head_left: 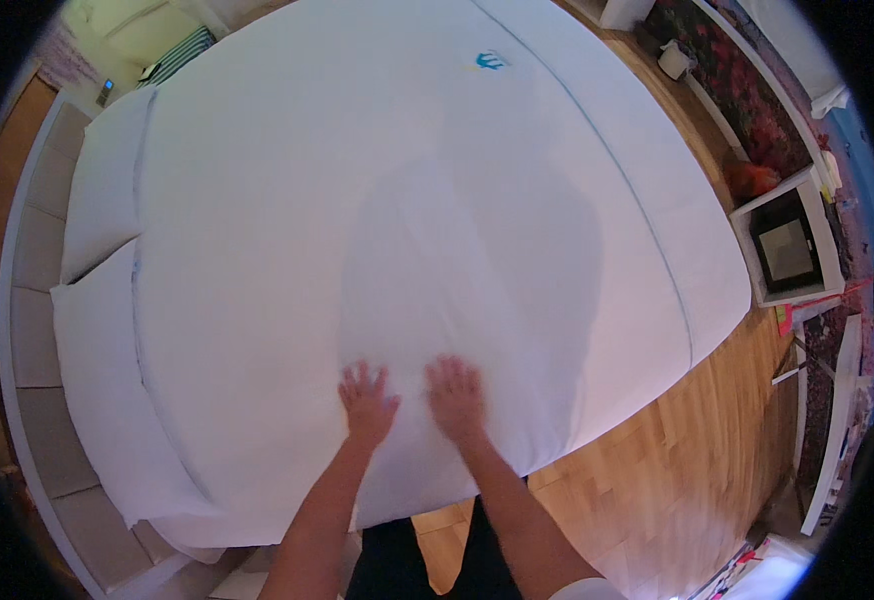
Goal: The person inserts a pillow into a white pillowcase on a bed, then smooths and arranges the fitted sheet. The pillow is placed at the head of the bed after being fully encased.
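Note:
A large white cover (257, 200) with a thin blue line along its right side lies spread over the bed. Near its front edge, my left hand (366, 402) rests palm down with its fingers spread. Beside it, a short gap to the right, my right hand (456, 395) is laid flat too, its fingertips a little blurred. Neither hand holds anything. Faint creases run through the cloth ahead of my right hand. A small blue emblem (492, 60) marks the far part of the cover.
Two white pillows (107, 210) lean by the padded grey headboard (42, 345) on the left. Wooden floor (647, 460) runs along the right. A white cabinet with a dark box (785, 245) stands past the bed's right corner. My legs are at the front edge.

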`<action>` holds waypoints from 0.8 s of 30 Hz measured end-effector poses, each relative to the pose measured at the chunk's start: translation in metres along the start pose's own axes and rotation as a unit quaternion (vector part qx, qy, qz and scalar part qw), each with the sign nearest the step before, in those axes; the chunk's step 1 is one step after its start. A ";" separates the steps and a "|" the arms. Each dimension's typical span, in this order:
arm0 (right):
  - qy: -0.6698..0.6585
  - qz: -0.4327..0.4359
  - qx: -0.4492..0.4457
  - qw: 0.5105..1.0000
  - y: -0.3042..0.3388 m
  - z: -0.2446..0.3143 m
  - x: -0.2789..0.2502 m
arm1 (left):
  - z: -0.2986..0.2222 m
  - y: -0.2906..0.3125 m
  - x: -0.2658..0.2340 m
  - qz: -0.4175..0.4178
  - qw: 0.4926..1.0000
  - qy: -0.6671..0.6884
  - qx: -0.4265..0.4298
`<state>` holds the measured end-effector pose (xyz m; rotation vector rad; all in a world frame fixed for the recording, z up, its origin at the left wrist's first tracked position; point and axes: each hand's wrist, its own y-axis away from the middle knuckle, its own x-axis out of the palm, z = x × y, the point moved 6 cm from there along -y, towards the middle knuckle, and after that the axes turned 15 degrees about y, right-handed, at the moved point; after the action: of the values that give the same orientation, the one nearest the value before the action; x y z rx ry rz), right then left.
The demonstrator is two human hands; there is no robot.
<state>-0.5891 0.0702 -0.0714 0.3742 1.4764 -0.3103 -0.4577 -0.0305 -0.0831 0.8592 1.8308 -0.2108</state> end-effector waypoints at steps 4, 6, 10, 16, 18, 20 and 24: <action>0.059 -0.010 0.116 0.991 0.013 -0.200 -0.006 | -0.177 -0.024 0.068 0.040 0.997 0.017 0.067; 0.094 -0.025 0.192 0.977 0.048 -0.308 -0.010 | -0.280 -0.021 0.108 0.107 0.984 0.048 0.132; 0.169 0.004 0.357 0.919 0.139 -0.486 -0.001 | -0.428 0.048 0.196 0.300 0.881 0.143 0.338; 0.080 -0.129 0.449 0.881 0.217 -0.526 -0.007 | -0.445 0.098 0.211 0.216 0.864 0.301 0.342; -0.026 -0.108 0.342 0.933 0.185 -0.450 -0.014 | -0.394 0.078 0.163 0.039 0.939 0.265 0.215; -0.076 -0.095 0.239 0.963 0.165 -0.368 0.005 | -0.332 0.070 0.141 -0.052 0.980 0.103 0.164; -0.118 0.012 -0.077 0.990 0.128 -0.243 -0.018 | -0.289 0.101 0.135 0.090 0.996 -0.013 0.023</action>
<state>-0.7553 0.2890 -0.0597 0.2217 1.2532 -0.2112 -0.6328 0.2528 -0.0513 1.0435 1.7198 -0.1502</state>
